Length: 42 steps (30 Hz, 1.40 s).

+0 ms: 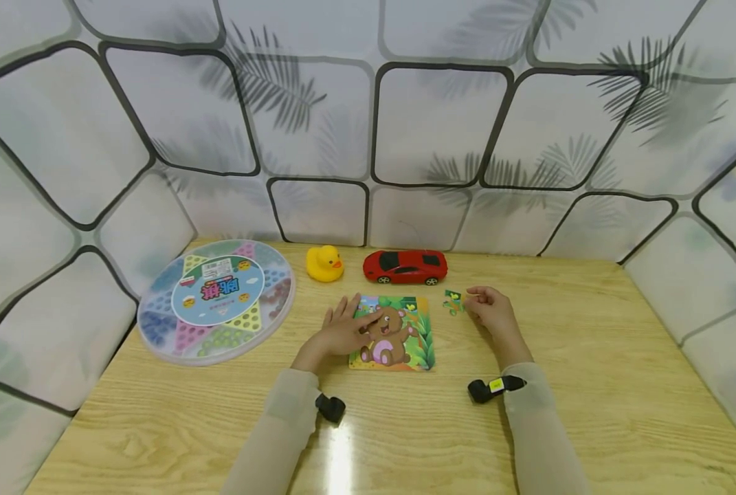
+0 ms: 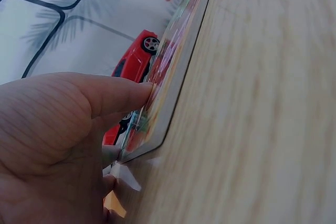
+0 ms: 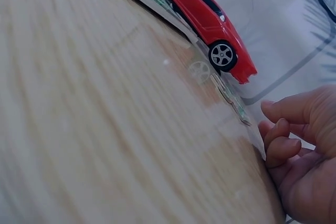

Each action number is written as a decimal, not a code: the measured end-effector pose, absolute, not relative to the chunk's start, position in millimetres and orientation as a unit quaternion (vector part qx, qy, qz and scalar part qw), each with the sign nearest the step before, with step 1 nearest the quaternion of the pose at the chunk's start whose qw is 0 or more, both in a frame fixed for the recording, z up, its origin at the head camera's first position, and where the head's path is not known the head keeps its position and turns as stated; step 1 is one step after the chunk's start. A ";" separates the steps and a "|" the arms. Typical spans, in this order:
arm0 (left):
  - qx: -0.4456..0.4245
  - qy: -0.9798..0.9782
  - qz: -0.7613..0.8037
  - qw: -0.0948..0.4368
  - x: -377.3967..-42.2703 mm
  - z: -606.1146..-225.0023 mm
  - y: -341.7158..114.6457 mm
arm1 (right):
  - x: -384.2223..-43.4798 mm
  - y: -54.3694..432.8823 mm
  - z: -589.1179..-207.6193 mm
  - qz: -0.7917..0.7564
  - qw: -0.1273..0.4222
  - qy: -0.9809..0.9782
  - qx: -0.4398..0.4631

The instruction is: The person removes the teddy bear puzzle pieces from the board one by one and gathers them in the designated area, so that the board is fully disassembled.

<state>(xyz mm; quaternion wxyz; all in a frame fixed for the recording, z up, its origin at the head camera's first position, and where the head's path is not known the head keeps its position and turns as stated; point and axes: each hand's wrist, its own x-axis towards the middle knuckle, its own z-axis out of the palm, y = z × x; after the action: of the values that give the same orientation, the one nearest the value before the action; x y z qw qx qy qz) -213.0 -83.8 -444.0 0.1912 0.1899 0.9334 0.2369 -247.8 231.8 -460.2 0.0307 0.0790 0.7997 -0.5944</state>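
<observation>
A bear picture puzzle [image 1: 395,337] in a flat board lies on the table. My left hand [image 1: 341,330] rests at its left side with fingers spread; in the left wrist view the thumb [image 2: 123,94] presses on the board's picture near a corner. To the right of the board lies a small green and orange jigsaw piece [image 1: 453,302], flat on the wood. My right hand [image 1: 491,313] is just right of this piece, its fingers loosely curled. In the right wrist view a gap shows between those fingers [image 3: 283,148] and the piece [image 3: 231,100], and they hold nothing.
Behind the puzzle stands a red toy car [image 1: 405,267], with a yellow rubber duck [image 1: 325,264] to its left. A round Chinese checkers set [image 1: 216,302] lies at the left of the wooden table [image 1: 621,385]. Patterned fabric walls [image 1: 442,124] enclose the back and sides.
</observation>
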 end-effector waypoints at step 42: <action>0.190 0.933 0.237 0.193 -214.1 -444.1 -83.4 | -233.5 152.9 -449.3 -0.582 0.075 0.804 -0.093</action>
<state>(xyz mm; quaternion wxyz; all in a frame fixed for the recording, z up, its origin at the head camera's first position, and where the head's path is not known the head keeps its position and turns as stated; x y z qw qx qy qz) -214.1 -83.4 -444.1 0.1927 0.1899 0.9332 0.2366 -233.5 152.9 -449.3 0.0750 -0.0931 0.8043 -0.5820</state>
